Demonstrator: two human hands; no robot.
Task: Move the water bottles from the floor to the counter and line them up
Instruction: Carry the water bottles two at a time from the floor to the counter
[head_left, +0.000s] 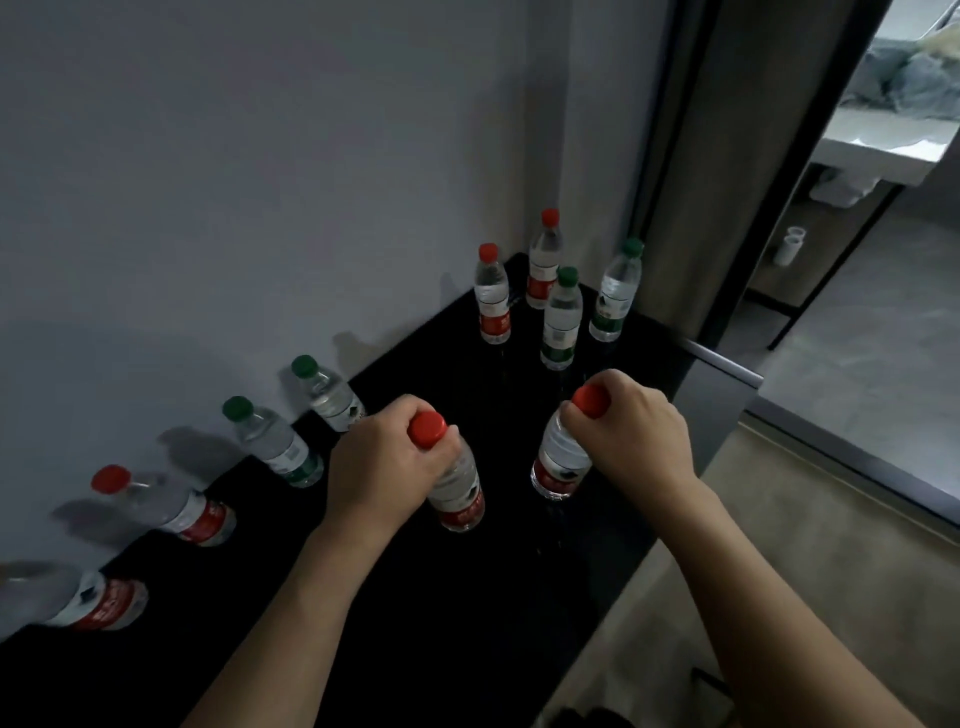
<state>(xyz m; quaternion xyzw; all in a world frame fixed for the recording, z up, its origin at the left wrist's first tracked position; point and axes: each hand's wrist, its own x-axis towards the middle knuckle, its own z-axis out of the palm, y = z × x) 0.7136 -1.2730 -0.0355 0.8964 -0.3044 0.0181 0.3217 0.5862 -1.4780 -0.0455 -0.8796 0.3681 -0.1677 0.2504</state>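
Observation:
My left hand (382, 457) grips the neck of a red-capped water bottle (460, 493) standing on the black counter (415, 623). My right hand (631, 434) grips the top of another red-capped bottle (558, 467) to its right. Along the wall stands a row of bottles: two red-labelled ones (200, 519) (104, 605) at the left, then two green-capped ones (283, 452) (332, 397). At the counter's far end stand several more bottles, two with red caps (492, 301) (543, 265) and two with green caps (561, 325) (615, 296).
A grey wall (260, 182) runs behind the counter. The counter's right edge drops to a beige floor (753, 545). A dark door frame (691, 156) rises at the far right, with a washroom sink (883, 150) beyond it.

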